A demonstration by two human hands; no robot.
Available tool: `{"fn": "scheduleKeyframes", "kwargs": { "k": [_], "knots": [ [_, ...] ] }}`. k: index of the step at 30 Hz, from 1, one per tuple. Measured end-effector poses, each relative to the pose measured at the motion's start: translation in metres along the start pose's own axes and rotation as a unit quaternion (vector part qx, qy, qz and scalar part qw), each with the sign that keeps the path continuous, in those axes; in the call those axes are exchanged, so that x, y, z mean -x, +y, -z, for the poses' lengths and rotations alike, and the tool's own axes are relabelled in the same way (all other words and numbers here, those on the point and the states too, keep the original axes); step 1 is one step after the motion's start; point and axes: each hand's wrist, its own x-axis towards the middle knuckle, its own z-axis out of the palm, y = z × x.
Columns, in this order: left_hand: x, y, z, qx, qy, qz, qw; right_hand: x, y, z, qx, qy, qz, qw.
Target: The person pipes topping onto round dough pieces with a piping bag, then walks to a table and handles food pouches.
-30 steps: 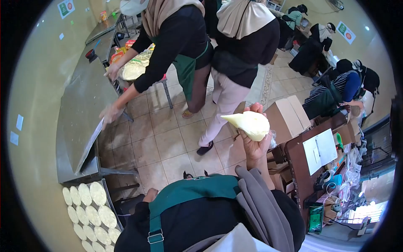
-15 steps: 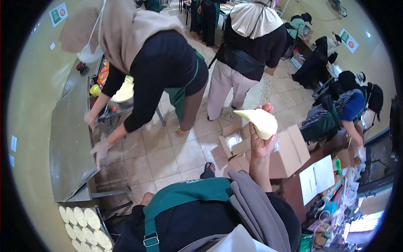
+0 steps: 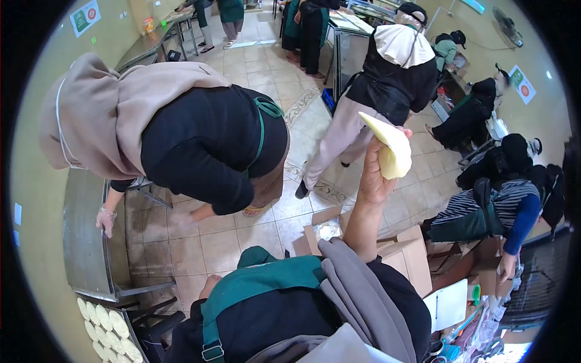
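My right hand (image 3: 376, 175) is raised in front of me, its fingers wrapped round a pale yellow piping bag (image 3: 394, 154). The bag is full and rounded at the bottom, and its narrow tip points up and to the left. Only a small part of my left hand (image 3: 210, 285) shows, low beside my green apron (image 3: 266, 281); its fingers are hidden.
A person in a beige head covering (image 3: 163, 115) bends over a metal table (image 3: 91, 236) on the left. Below it is a tray of several flat pale rounds (image 3: 106, 330). Cardboard boxes (image 3: 402, 260) stand to my right. More people are further back.
My right hand has risen with the piping bag, whose tip now points more upward. The person at left has bent lower and drawn one hand back from the metal table. My view has shifted.
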Motion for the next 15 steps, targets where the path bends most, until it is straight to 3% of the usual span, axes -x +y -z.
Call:
{"fn": "scheduleKeyframes", "kwargs": {
  "k": [2, 10, 15],
  "knots": [
    [-0.004, 0.002, 0.003, 0.007, 0.002, 0.013, 1.0, -0.015, -0.01, 0.018, -0.009, -0.039, -0.028, 0.999],
    [-0.049, 0.006, 0.051, 0.045, 0.03, 0.051, 0.997, -0.065, -0.005, 0.047, 0.03, 0.019, -0.01, 0.999],
    [-0.067, 0.02, 0.08, 0.206, 0.102, 0.107, 0.967, -0.081, 0.003, 0.071, 0.042, 0.043, -0.022, 0.998]
  ]
}}
